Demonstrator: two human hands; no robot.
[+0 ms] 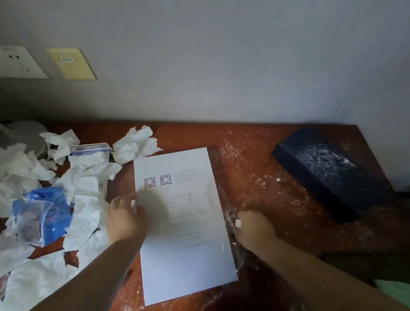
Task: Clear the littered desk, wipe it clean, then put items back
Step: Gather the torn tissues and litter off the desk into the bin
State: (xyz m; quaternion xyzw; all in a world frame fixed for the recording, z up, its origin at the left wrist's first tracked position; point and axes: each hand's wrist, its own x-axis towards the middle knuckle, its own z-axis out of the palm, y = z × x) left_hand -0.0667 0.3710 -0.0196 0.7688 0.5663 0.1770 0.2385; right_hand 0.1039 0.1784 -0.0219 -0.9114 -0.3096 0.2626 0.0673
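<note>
A white printed sheet with two QR codes lies in a clear plastic sleeve on the reddish-brown desk. My left hand grips the sheet's left edge, fingers curled over it. My right hand pinches the clear sleeve at the sheet's right edge, a small white scrap showing between the fingers. Crumpled white tissues and torn paper cover the left part of the desk. White crumbs and dust are scattered over the wood.
A dark blue box, dusted white, lies at the right near the wall. A blue plastic packet sits among the tissues at left, a small clear case behind it. Wall sockets are at upper left.
</note>
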